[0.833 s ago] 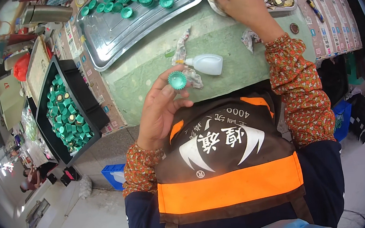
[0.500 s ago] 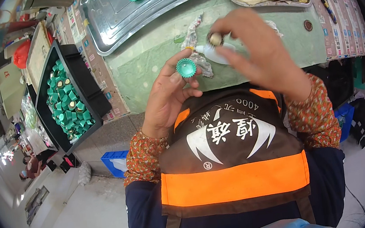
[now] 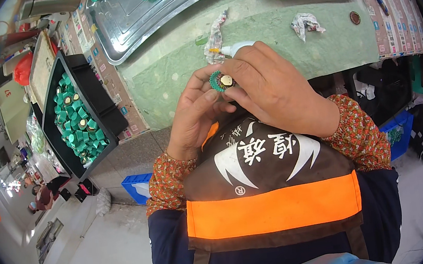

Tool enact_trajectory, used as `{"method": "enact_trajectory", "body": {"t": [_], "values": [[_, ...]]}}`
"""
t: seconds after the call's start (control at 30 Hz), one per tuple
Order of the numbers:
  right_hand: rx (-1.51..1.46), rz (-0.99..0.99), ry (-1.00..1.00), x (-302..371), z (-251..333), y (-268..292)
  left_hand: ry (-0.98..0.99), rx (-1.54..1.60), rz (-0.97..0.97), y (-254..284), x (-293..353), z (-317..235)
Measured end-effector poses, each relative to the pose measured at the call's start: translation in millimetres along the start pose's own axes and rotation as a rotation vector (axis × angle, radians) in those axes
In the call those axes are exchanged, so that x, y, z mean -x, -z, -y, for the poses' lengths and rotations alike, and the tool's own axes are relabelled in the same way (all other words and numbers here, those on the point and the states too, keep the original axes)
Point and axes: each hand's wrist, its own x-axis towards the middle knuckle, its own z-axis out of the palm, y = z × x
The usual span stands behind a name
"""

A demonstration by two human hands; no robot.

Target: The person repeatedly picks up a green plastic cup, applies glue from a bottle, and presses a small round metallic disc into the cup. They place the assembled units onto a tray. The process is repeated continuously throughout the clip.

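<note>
- Right hand (image 3: 274, 91) hides the bottle's (image 3: 236, 48) near part.
- Left hand's (image 3: 194, 105) grip pinches the cap (image 3: 213, 81); right grip pinches the disc (image 3: 226, 81).
- Round cap's mouth faces up.

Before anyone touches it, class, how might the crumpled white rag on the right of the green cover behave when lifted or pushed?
The rag would probably droop, given its loose folds. It looks thin, so likely light for its size. Pushed, its irregular shape should bunch or slide on the green cover rather than roll.
</note>
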Motion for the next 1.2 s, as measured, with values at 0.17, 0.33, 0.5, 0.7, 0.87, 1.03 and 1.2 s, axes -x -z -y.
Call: {"method": "enact_trajectory", "body": {"t": [0.17,0.33,0.5,0.7,0.87,1.03,1.2], "values": [[0.002,-0.01,0.001,2.9,1.3,-2.6,0.009,-0.008,0.001,-0.8,0.8,1.9],[-0.048,0.014,-0.048,6.4,3.2,-2.3,0.012,-0.04,-0.001,-3.4,1.7,1.3],[-0.039,0.02,-0.041,8.2,3.4,-4.3,0.033,-0.056,0.004,-1.5,1.8,1.5],[-0.041,0.02,-0.032,9.0,4.2,-4.3,0.032,-0.044,0.021,1.5,1.0,3.7],[-0.035,0.009,-0.022,12.2,3.1,-6.7,0.045,-0.036,0.017,3.4,1.5,5.1],[-0.026,-0.013,-0.023,16.2,3.6,-8.2,0.055,-0.019,0.022,2.5,2.1,6.6],[-0.008,0.01,-0.024,19.0,3.0,-9.9,0.046,-0.059,-0.001,-0.3,3.4,7.4]]}}
